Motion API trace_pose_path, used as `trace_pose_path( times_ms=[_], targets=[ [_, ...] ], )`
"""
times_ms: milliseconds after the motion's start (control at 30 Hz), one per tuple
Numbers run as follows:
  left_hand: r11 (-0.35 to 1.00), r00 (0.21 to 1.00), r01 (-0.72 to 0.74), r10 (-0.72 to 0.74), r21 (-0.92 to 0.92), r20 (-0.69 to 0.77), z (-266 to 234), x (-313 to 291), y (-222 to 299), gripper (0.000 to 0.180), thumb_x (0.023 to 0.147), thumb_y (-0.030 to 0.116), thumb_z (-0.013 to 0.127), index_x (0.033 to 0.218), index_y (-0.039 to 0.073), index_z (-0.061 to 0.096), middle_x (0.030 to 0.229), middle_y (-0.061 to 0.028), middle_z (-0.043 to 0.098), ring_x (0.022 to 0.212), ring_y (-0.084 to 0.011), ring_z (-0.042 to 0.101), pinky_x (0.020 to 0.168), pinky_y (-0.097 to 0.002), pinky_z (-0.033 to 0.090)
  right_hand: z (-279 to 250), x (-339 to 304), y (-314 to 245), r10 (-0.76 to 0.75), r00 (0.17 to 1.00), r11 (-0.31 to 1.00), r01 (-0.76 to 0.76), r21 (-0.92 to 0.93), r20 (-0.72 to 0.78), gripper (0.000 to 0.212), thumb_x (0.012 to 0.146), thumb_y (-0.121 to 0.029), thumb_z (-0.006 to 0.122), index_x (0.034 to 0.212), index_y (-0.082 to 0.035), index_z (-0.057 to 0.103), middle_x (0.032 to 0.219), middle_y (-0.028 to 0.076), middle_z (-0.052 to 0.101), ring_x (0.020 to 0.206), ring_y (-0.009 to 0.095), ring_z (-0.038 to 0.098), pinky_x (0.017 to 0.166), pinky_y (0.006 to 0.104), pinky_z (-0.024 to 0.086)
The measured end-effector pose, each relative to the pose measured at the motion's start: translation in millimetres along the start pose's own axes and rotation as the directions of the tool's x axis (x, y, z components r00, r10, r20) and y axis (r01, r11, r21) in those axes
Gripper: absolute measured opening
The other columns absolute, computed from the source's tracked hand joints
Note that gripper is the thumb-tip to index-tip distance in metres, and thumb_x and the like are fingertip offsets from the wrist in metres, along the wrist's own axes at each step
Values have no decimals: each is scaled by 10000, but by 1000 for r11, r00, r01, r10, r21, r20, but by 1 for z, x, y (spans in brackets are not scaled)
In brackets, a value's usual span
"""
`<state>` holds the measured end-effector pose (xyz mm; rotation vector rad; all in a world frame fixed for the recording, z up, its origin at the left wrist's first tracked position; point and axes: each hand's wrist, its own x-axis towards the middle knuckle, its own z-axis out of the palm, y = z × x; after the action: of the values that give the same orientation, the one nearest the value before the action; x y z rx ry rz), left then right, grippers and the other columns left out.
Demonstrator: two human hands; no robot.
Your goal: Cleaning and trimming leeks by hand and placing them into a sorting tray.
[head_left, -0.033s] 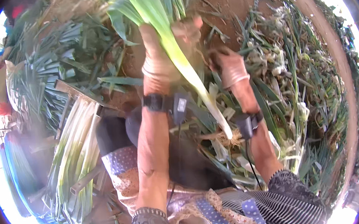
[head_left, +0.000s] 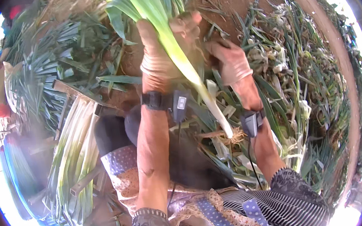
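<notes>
My left hand [head_left: 156, 58], in a pale glove, is closed around a leek [head_left: 183, 62]. The leek slants, with its broad green leaves toward the far edge and its white shank running down to the right. Its bushy roots [head_left: 235, 136] hang close to my right wrist. My right hand [head_left: 232, 63], also gloved, is to the right of the shank, apart from it. Its fingers curl together beside the left fingertips; whatever lies between them is too blurred to make out. Black devices are strapped to both wrists.
Trimmed leeks [head_left: 76, 141] lie bundled in a metal frame [head_left: 83, 95] at left. Beyond them is a heap of green leek tops [head_left: 46, 69]. Peeled leaves and scraps [head_left: 291, 66] cover the ground at right. Brown soil [head_left: 233, 1] shows at the far side.
The leek's root end has shifted slightly left. My right hand has moved a little toward the far side, and my left hand has risen slightly, still gripping the leek.
</notes>
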<state>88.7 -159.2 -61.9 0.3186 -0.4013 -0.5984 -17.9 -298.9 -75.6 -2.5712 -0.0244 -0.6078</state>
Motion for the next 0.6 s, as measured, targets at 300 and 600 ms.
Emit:
trace_pose_path(
  times_ms=[300,600],
  targets=[
    [982,981,-92,118,168,-154,1,2,1,715,675,814,485,858,132,603,870,-77,617,682,-176,566,574,-256,465,16,36,-13,171,934,985,-155,-78,313,305,710,-62,654,1010,-112,627,1020,62,633,915,192,612,803,291,517],
    [990,990,-32,51,-136,131,-11,1,23,593,816,688,475,808,114,626,534,-4,493,407,-93,405,352,-226,311,-5,-21,-18,-25,861,719,-338,607,509,384,808,-106,626,1190,-79,596,1047,152,631,999,190,612,813,270,499]
  ],
)
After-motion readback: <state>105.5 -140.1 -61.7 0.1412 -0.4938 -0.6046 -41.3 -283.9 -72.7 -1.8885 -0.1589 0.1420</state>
